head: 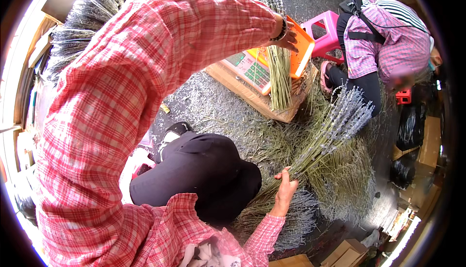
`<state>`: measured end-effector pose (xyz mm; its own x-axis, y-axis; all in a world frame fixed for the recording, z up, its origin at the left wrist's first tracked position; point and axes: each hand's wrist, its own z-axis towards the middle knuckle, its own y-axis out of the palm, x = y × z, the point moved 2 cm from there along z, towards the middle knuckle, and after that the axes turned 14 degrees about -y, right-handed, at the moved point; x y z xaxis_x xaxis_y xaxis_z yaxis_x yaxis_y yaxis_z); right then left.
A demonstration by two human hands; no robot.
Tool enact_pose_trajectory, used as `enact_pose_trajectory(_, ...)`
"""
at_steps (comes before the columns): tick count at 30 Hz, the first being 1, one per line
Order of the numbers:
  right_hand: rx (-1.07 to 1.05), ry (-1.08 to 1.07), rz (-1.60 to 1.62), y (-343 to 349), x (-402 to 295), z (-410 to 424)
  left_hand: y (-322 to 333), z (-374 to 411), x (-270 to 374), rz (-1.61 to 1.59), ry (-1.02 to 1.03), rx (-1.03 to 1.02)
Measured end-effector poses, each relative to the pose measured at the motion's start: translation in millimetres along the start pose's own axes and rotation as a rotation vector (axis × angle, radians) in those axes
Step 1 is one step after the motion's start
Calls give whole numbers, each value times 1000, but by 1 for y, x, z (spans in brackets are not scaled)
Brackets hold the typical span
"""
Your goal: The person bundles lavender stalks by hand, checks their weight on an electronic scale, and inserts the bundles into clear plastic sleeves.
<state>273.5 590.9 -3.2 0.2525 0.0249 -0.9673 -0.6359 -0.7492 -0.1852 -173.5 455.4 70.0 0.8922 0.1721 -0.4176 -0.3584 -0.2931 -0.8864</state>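
Note:
My left hand, with a dark bracelet at the wrist, reaches across a bundle of dried lavender with its fingers apart. Whether the palm presses on the stems is hidden. This bundle lies along an orange tray on a digital scale, its stems pointing towards me and its flowers beyond my sleeve. My right hand grips a second lavender bunch by the stem ends, with the purple heads fanned away from me. Under and beside that bunch are loose piles of lavender.
The scale rests on a cardboard box. A person in a checked top bends over at the right, by a pink stool. More lavender bunches stand at upper left. Cartons lie at the lower right. Flower debris covers the floor.

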Motion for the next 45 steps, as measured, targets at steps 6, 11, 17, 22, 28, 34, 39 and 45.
enact_pose_trajectory(6,15,-19,26,0,-5,1,-34,-15,-2,-31,-61,-77)
enact_pose_trajectory(11,-114,-242,-141,29,-63,25,-55,-98,26,-318,-141,411)
enact_pose_trajectory(17,-457,-579,-434,142,-128,59,-7,-189,130,-1640,-251,290)
enact_pose_trajectory(22,-835,-744,-683,250,-81,59,53,-210,184,-2624,-491,412)
enact_pose_trajectory(28,-1018,-527,-938,291,43,81,146,-204,227,-3060,-1029,-6)
enact_pose_trajectory(34,-861,-356,-1096,283,130,85,200,-209,266,-2946,-1250,-281)
enact_pose_trajectory(39,-853,-252,-1031,272,154,85,188,-200,269,-2791,-1211,-377)
enact_pose_trajectory(45,-1024,-485,-1154,250,76,65,159,-179,223,-2636,-948,-152)
